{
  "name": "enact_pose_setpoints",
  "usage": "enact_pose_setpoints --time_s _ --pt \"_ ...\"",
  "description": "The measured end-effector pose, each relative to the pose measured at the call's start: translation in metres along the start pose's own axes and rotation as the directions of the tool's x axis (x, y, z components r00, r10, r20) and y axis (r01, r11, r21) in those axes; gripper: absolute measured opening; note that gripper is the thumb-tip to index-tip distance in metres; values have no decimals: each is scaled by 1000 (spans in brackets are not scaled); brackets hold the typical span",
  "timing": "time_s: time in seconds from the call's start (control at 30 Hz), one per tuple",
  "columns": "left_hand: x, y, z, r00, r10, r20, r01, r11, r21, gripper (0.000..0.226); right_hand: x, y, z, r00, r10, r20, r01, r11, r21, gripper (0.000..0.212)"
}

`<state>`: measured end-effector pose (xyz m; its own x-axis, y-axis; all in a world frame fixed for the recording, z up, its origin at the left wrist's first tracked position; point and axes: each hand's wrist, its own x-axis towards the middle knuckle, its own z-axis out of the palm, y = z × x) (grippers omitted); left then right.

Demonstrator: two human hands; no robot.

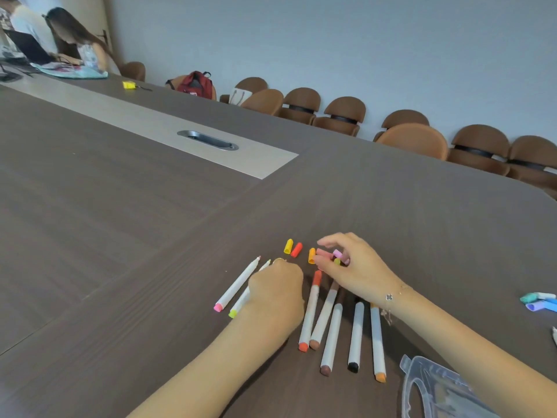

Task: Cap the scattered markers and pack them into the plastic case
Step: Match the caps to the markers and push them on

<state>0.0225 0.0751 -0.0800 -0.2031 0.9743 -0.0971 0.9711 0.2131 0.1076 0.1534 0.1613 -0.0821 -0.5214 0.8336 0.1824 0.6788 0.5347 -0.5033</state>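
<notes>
The right hand (346, 263) has curled fingers over a small heap of caps and pinches among them; a pink cap (338, 254) and a yellowish one (337, 261) show between the fingers, but which cap it really grips I cannot tell. The left hand (275, 286) is closed around the yellow marker (241, 301), whose tip points up-left, beside a pink marker (238, 285) that lies uncapped on the table (120, 236).

Just above the hands lie three loose caps: yellow (288, 246), red (297, 249) and orange (311, 255). Below them five more markers lie side by side; the red marker (310, 312) seems to have its cap on, and the tops of the others go under the right wrist.

The case (437, 387) is at the lower right, cut by the frame edge, and no marker seems to be inside it. So the task is, I think, near its start: most capping and all packing are left. At the right edge some blue and green things (539, 301) are cut off, perhaps more markers.
</notes>
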Motion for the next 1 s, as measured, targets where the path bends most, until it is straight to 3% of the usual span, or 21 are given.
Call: enact_pose_setpoints --time_s 0.13,0.27,0.33,0.5,0.57,0.63,0.7,0.77,0.87,0.93,1.0 --pt "1 9 9 999 -14 -37 14 1000 8 31 36 -14 2 999 -3 -40 -3 987 -158 29" --pt "1 16 12 999 -40 2 40 997 -61 30 64 -22 17 974 62 216 -24 984 -174 42" --pt "3 15 11 997 -62 42 66 993 -101 28 69 -20 23 962 59 265 -12 985 -173 40" --pt "10 -1 1 998 -38 41 47 970 -239 28 65 -8 29 986 15 167 3 994 -106 24" --pt "12 -9 -5 999 7 46 9 942 -336 29 61 -1 25 993 23 116 -26 999 27 16" --pt "15 -15 -10 993 48 112 25 820 -572 26 55 2 17 990 135 42 -141 942 305 22" --pt "17 -15 -14 978 122 171 48 660 -749 28 47 5 7 958 286 -1 -235 789 567 27" --pt "17 -13 -17 970 165 179 74 500 -863 29 38 5 -5 923 384 -12 -257 642 723 28" --pt "14 -8 -19 967 170 192 151 226 -962 16 23 -3 -15 897 435 79 -257 370 893 24" --pt "12 -7 -19 961 187 206 180 147 -973 15 17 -8 -16 892 439 112 -258 289 922 21" --pt "11 -6 -19 952 214 218 187 154 -970 16 15 -12 -16 896 427 120 -254 272 928 21"
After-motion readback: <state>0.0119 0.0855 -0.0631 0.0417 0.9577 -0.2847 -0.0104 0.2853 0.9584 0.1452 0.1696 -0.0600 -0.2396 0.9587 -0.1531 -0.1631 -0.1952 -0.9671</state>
